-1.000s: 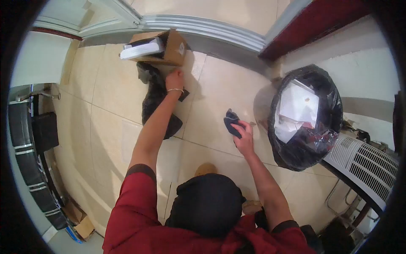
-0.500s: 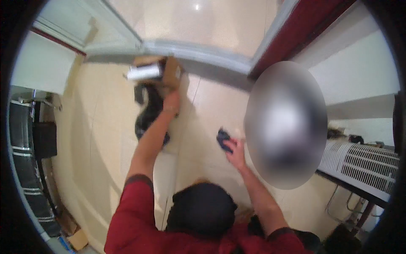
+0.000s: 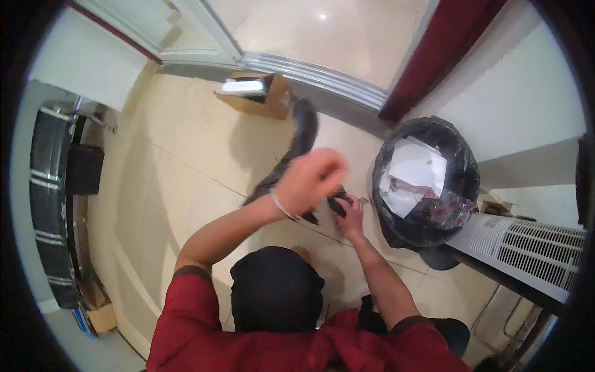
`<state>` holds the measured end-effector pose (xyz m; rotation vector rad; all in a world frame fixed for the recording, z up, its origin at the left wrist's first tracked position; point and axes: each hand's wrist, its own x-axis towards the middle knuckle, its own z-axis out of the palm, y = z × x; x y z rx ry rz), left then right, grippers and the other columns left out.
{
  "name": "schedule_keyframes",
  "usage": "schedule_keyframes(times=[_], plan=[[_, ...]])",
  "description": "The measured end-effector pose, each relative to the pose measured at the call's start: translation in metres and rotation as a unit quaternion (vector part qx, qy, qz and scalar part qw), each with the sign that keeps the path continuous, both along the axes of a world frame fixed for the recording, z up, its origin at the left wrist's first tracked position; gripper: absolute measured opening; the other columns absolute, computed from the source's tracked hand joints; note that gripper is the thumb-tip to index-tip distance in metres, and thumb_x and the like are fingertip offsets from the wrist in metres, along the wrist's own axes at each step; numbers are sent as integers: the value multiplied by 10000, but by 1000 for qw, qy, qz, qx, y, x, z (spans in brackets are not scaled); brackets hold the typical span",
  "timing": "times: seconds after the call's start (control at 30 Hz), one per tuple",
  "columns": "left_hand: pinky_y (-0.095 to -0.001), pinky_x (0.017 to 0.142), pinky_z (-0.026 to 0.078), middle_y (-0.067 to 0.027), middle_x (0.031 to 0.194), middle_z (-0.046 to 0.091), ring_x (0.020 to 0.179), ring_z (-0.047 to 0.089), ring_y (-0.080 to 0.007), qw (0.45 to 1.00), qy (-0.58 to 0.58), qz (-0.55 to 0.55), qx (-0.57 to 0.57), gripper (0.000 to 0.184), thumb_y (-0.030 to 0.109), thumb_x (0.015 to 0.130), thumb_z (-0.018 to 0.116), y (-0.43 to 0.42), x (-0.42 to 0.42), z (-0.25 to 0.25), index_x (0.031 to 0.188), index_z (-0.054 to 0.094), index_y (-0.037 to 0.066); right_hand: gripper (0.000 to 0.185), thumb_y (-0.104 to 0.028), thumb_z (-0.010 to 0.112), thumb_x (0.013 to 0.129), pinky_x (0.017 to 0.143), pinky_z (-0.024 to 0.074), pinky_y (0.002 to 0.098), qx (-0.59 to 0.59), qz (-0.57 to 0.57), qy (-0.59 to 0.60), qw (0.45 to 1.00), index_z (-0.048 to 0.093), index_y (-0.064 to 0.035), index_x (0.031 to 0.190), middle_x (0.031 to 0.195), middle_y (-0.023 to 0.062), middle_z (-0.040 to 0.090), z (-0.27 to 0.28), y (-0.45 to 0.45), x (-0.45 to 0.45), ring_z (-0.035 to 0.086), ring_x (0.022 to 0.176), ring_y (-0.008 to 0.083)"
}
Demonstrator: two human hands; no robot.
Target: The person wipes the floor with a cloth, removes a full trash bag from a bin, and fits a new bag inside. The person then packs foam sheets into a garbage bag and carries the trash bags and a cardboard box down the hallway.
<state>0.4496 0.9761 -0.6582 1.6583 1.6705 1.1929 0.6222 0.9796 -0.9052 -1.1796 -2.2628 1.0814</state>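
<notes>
My left hand (image 3: 313, 177) is raised, blurred, with its fingers curled round part of a long black plastic bag (image 3: 304, 127). The bag stretches from near the cardboard box down past my wrist, and my hand hides its middle. My right hand (image 3: 351, 217) is lower and to the right, close to the floor. Its fingers are closed on a small dark blue bundle (image 3: 337, 204), partly covered by them. The two hands are close together, and one end of the black bag lies beside the bundle.
An open cardboard box (image 3: 263, 106) with a white item in it stands by the door track (image 3: 316, 74). To the right is a black-lined bin (image 3: 462, 161) with white paper and clear plastic. A white grille (image 3: 539, 248) is beyond it, and dark shelving (image 3: 52, 198) at the left.
My left hand has come up and right from beside the box, and the black bag has shifted right with it. My right hand still holds the bundle. The whole view has shifted.
</notes>
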Motion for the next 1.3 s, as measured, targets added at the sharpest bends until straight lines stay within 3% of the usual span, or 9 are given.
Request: schedule_keyframes(times=[0.1, 0.23, 0.27, 0.37, 0.43, 0.53, 0.63, 0.87, 1.3], plan=[[-352, 637, 439, -117, 816, 492, 766, 516, -305, 975, 87, -203, 20, 208, 103, 795, 492, 19, 43, 7, 1001, 502, 74, 357, -131, 605, 677, 865, 343, 379, 8, -14, 171, 985, 555, -139, 1030, 1058, 106, 475, 16, 2, -3, 415, 1023, 294], [-371, 654, 432, -123, 846, 498, 787, 518, -302, 978, 89, -150, -116, 215, 138, 807, 486, 6, 55, 1, 1014, 497, 79, 338, -154, 609, 696, 854, 343, 374, -167, -39, 320, 932, 554, -122, 1028, 1045, 112, 480, -22, 1, -7, 418, 1007, 287], [-378, 635, 427, -121, 815, 523, 770, 523, -305, 985, 67, -157, -27, 158, 162, 808, 499, -4, 43, -17, 921, 527, 54, 335, -157, 611, 699, 853, 343, 372, -224, -51, 345, 910, 555, -118, 1027, 1042, 114, 481, -43, -1, -7, 419, 1003, 286], [-368, 606, 427, -149, 682, 537, 662, 531, -315, 969, 121, -109, -184, 241, 253, 818, 499, -39, -7, -11, 749, 556, 29, 362, -121, 632, 654, 864, 335, 371, -94, -72, 84, 989, 571, -130, 1010, 1053, 115, 474, -76, 5, 0, 414, 1009, 283], [-386, 604, 438, -156, 690, 568, 665, 552, -318, 928, 221, -70, -290, 230, 238, 796, 509, -52, -65, -36, 766, 577, 20, 427, -61, 630, 605, 880, 329, 368, 48, 22, 49, 997, 575, -154, 1017, 1071, 112, 462, -33, 0, 1, 412, 1009, 286], [-403, 683, 459, -181, 827, 596, 740, 566, -350, 911, 289, 146, -256, 248, 162, 741, 523, -43, -176, -81, 950, 545, 31, 459, -24, 619, 571, 894, 325, 376, 32, -2, 44, 999, 583, -163, 1007, 1083, 110, 451, -22, -4, -3, 408, 1014, 298], [-428, 691, 456, -178, 876, 590, 789, 563, -365, 816, 368, 310, -321, 409, 169, 751, 544, -5, -234, -67, 1121, 415, 53, 443, -23, 618, 586, 897, 323, 381, 15, 3, 29, 999, 583, -155, 1007, 1084, 116, 447, -16, -3, -2, 401, 1021, 302], [-426, 672, 446, -144, 829, 600, 791, 565, -328, 850, 377, 284, -233, 204, 274, 768, 533, 23, -306, -122, 913, 549, 132, 421, -11, 617, 597, 894, 324, 377, 8, 0, 13, 1000, 585, -144, 995, 1093, 116, 435, -9, -5, -7, 398, 1022, 302], [-430, 623, 433, -158, 772, 593, 737, 562, -345, 804, 319, 461, -197, 220, 249, 789, 516, -54, -351, -116, 954, 444, 122, 426, -32, 600, 598, 903, 317, 380, -4, 8, -2, 1000, 569, -149, 1007, 1113, 132, 418, -6, -2, -5, 392, 1033, 314]])
